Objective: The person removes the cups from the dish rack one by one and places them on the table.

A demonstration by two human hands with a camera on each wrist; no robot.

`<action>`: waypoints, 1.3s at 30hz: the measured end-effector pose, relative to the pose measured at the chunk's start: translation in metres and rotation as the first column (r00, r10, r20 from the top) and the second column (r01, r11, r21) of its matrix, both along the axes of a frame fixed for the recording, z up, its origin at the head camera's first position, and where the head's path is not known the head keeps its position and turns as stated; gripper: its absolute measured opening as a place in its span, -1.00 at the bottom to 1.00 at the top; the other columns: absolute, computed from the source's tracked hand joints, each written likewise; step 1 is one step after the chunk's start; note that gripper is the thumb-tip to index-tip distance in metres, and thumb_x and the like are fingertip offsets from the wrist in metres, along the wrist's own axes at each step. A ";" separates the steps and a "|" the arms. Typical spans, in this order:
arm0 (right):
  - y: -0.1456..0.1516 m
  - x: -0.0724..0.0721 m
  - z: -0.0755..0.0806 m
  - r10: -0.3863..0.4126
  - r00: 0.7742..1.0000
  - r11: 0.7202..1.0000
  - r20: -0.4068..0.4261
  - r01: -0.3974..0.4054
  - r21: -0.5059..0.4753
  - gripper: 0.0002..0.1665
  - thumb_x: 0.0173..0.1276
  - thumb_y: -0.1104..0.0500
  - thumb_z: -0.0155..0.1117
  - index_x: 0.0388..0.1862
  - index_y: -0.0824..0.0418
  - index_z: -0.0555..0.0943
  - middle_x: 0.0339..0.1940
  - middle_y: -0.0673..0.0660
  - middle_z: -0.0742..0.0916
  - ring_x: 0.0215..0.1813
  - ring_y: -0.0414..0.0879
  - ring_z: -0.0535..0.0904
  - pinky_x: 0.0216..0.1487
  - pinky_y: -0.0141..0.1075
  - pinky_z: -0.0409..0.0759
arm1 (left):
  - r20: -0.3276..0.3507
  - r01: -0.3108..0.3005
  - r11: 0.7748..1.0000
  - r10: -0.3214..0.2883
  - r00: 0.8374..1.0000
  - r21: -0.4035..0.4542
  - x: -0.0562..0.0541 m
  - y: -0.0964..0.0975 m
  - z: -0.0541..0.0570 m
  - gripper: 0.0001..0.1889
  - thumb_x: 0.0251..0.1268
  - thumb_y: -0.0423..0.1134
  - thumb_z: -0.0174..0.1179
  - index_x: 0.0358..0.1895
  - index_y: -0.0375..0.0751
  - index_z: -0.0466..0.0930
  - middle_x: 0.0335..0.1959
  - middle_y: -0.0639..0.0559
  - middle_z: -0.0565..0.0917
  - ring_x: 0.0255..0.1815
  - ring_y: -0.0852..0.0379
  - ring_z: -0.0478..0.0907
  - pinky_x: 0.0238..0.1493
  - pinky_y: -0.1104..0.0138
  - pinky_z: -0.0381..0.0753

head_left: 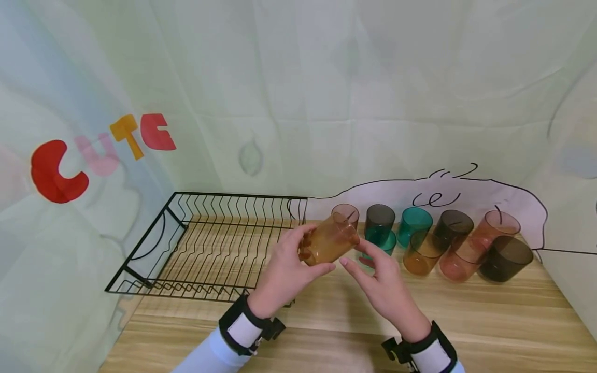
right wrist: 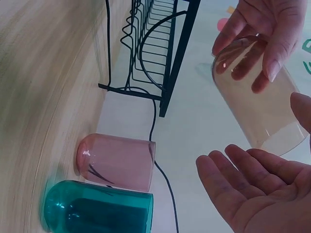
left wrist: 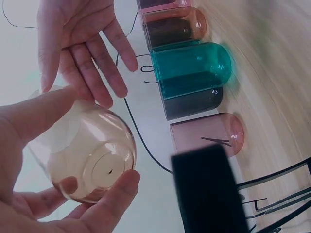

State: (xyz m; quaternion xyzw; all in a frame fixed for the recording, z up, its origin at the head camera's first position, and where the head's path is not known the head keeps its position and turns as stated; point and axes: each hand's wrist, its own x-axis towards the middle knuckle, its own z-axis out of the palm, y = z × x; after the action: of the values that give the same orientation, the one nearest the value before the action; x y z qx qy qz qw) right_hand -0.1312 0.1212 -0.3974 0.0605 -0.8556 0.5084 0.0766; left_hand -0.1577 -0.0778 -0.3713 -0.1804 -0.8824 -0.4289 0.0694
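Observation:
Above the table, my left hand (head_left: 284, 267) grips an amber see-through cup (head_left: 328, 242) near its base, thumb on one side and fingers on the other. The cup lies tilted on its side, its mouth toward my right hand (head_left: 387, 285). In the right wrist view, the fingers (right wrist: 218, 182) of my right hand are extended with the palm turned up, right by the rim of the cup (right wrist: 257, 107). The left wrist view looks onto the round base of the cup (left wrist: 104, 170), with the left fingertips pressed against its side.
A black wire dish rack (head_left: 240, 196) stands at the left on the wooden table (head_left: 322, 331). Several coloured cups stand along the back right, among them a teal cup (head_left: 415, 224), a pink cup (head_left: 459, 265) and a dark grey cup (head_left: 506, 261). A printed cloth (head_left: 298, 103) hangs behind.

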 end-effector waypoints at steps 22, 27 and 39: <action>-0.001 0.003 0.003 0.000 0.986 1.000 -0.164 0.001 0.010 -0.26 0.15 -0.23 0.29 0.29 -0.02 0.40 0.23 -0.03 0.55 0.20 -0.10 0.52 0.08 -0.08 0.59 | 0.121 0.087 0.991 -0.099 0.988 0.102 0.001 0.007 -0.012 -0.24 -0.22 -0.08 0.52 0.17 0.16 0.36 0.07 0.10 0.58 0.06 0.11 0.55 -0.07 0.26 0.63; -0.001 0.003 0.004 -0.021 0.986 1.000 -0.166 0.023 0.014 -0.20 0.11 -0.24 0.32 0.30 0.01 0.39 0.24 -0.02 0.55 0.20 -0.11 0.52 0.07 -0.09 0.59 | 0.134 0.080 0.979 -0.106 0.985 0.187 0.003 0.015 -0.020 -0.26 -0.21 -0.08 0.52 0.15 0.11 0.36 0.06 0.07 0.56 0.03 0.10 0.55 -0.09 0.34 0.64; -0.004 0.003 0.003 -0.034 0.985 0.999 -0.169 0.029 -0.030 -0.19 0.05 -0.21 0.39 0.28 -0.03 0.39 0.19 -0.07 0.59 0.11 -0.11 0.58 0.03 -0.07 0.61 | 0.137 0.031 0.980 -0.058 0.989 0.194 0.006 0.021 -0.029 -0.24 -0.23 0.08 0.49 0.14 0.04 0.36 0.08 0.06 0.56 0.04 0.12 0.56 -0.08 0.40 0.62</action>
State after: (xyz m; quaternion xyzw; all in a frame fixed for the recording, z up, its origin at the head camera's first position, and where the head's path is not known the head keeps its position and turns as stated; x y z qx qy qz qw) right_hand -0.1283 0.1177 -0.3941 0.0888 -0.8399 0.5117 0.1577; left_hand -0.1512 -0.0568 -0.4007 -0.1616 -0.8354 -0.5251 0.0141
